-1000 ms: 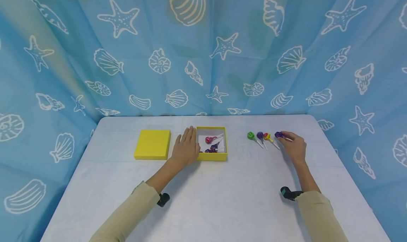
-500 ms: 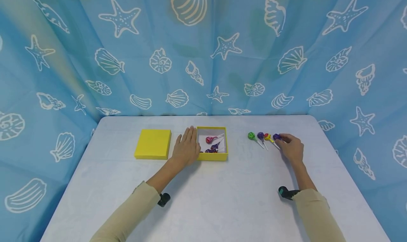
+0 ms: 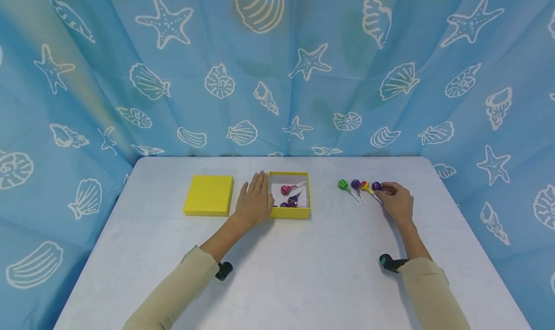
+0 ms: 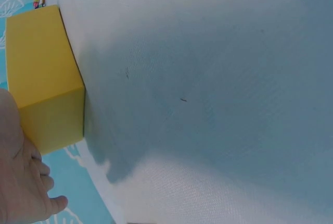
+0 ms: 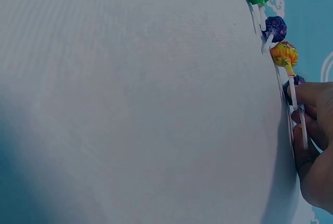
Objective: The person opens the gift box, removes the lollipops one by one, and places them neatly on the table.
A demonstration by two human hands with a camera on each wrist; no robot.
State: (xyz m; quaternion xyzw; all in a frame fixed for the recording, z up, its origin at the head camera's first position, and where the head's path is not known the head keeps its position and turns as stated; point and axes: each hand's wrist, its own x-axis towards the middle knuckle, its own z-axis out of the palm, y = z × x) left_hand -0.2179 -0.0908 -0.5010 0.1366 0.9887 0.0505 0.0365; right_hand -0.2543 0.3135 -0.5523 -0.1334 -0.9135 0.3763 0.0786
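Head view shows the left hand [image 3: 253,202] resting flat and open-fingered against the yellow box [image 3: 289,212], while the right hand [image 3: 398,203] pinches a purple lollipop [image 3: 376,186] toward the table's [image 3: 303,272] far right edge.

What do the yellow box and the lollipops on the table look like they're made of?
The yellow box looks like matte cardboard: flat walls, sharp folded edges, white inside. The lollipops beside the right hand seem wrapped in shiny crinkled foil or plastic, with thin white sticks, paper or plastic; I cannot tell which.
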